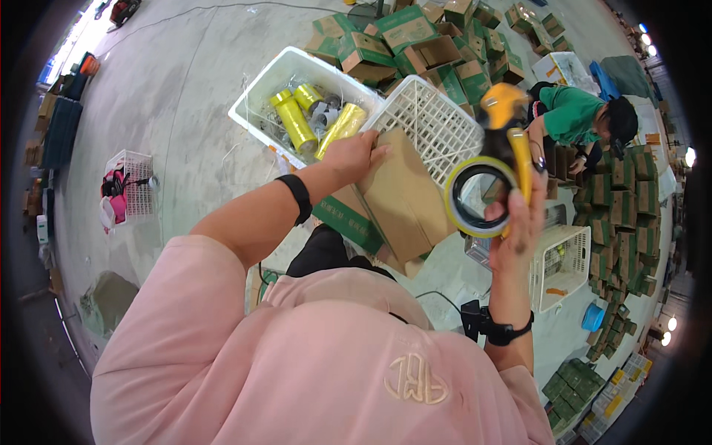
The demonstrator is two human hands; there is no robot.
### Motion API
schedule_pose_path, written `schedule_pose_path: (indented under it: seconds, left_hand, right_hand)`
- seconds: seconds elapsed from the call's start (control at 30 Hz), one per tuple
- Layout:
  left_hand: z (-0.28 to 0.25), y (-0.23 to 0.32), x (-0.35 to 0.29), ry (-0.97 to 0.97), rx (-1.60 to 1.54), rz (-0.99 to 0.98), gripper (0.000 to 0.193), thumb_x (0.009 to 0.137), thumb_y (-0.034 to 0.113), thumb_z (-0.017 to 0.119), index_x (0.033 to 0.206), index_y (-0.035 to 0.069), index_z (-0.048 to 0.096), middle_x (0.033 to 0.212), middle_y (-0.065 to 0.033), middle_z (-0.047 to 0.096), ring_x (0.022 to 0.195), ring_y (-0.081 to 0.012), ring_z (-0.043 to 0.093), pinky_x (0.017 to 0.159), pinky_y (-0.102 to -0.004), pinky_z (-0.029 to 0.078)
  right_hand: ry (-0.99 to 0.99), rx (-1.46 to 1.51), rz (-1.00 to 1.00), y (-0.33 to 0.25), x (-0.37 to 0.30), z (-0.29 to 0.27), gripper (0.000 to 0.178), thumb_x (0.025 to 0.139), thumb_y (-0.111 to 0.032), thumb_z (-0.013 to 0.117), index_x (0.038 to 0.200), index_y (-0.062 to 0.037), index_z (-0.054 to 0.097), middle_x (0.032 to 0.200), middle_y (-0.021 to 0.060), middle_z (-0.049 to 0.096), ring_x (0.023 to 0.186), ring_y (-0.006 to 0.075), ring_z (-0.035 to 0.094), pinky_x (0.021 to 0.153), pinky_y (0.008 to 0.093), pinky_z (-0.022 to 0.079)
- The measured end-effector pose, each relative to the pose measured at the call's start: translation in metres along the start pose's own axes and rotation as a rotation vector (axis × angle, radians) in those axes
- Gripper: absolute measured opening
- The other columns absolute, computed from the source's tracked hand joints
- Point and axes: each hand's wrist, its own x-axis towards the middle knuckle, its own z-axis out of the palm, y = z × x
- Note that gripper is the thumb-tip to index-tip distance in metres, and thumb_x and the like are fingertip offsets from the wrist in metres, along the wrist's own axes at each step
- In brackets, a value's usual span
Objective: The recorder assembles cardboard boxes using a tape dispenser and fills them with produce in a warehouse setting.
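A brown and green cardboard box (404, 200) stands in front of my body, its plain brown face turned up. My left hand (352, 157) grips the far left edge of that box, fingers bent over it. In my right hand (515, 226) is a yellow and black tape dispenser (504, 107), raised above the box's right side and blurred by motion. A roll of tape (452, 196) with a yellow rim sits on the dispenser. Beyond my left hand, a white crate (248, 119) holds several yellow tape rolls (293, 122) and clear plastic wrapping.
A white lattice basket (426, 111) adjoins the crate. Heaped green and brown boxes (404, 33) lie beyond. At right, a person in a green shirt (571, 111) bends beside stacked boxes (623, 200). Another white basket (571, 274) and a blue tub (592, 317) stand right.
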Motion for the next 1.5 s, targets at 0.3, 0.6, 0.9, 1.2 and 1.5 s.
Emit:
schedule_pose_path:
  seconds: [0.3,0.6,0.9,1.2,1.5]
  left_hand:
    - [0.014,0.006,-0.019,0.295,-0.022,0.391,0.057,0.081,0.039,0.063,0.122,0.002,0.049,0.128,-0.0201,0.049,0.121,-0.0352,0.046,0.097,-0.0415,0.04]
    - [0.033,-0.02,-0.06,0.097,0.081,0.937,0.079,0.068,0.037,0.069,0.132,0.0,0.042,0.142,-0.0136,0.037,0.135,-0.0288,0.03,0.113,-0.0424,0.022]
    - [0.04,-0.029,-0.061,0.079,0.073,0.876,0.078,0.072,0.034,0.066,0.135,-0.002,0.038,0.146,-0.0143,0.033,0.138,-0.027,0.027,0.115,-0.0409,0.018]
    - [0.062,-0.032,-0.066,0.287,-0.034,0.907,0.062,0.074,0.025,0.061,0.128,0.0,0.045,0.139,-0.0148,0.041,0.132,-0.0297,0.036,0.112,-0.0409,0.027]
    - [0.032,-0.038,-0.073,0.393,-0.127,0.939,0.038,0.069,0.021,0.068,0.105,0.011,0.058,0.11,-0.0099,0.052,0.109,-0.0319,0.051,0.094,-0.0418,0.044]
  right_hand:
    - [-0.172,-0.992,-0.369,0.108,-0.071,-0.012,0.073,0.079,-0.019,0.07,0.136,0.0034,0.031,0.119,0.0221,0.047,0.108,0.0342,0.05,0.095,0.04,0.04]
    - [0.034,-0.962,-0.109,0.064,0.044,-0.003,0.049,0.084,-0.031,0.066,0.12,-0.0007,0.053,0.116,0.0112,0.058,0.104,0.021,0.056,0.092,0.0332,0.043]
    - [-0.838,-1.823,0.177,0.136,0.238,0.254,0.046,0.075,-0.045,0.066,0.089,-0.0011,0.069,0.092,0.0178,0.068,0.088,0.0322,0.065,0.078,0.0375,0.05]
    - [-1.086,-1.847,0.152,0.025,0.138,0.207,0.042,0.079,-0.04,0.064,0.094,0.0,0.065,0.079,0.0207,0.063,0.078,0.0342,0.063,0.069,0.0406,0.049]
    - [-0.51,-1.577,-0.19,0.011,-0.039,0.029,0.049,0.081,-0.034,0.067,0.12,-0.0067,0.054,0.09,0.0196,0.053,0.078,0.0393,0.059,0.063,0.0448,0.05]
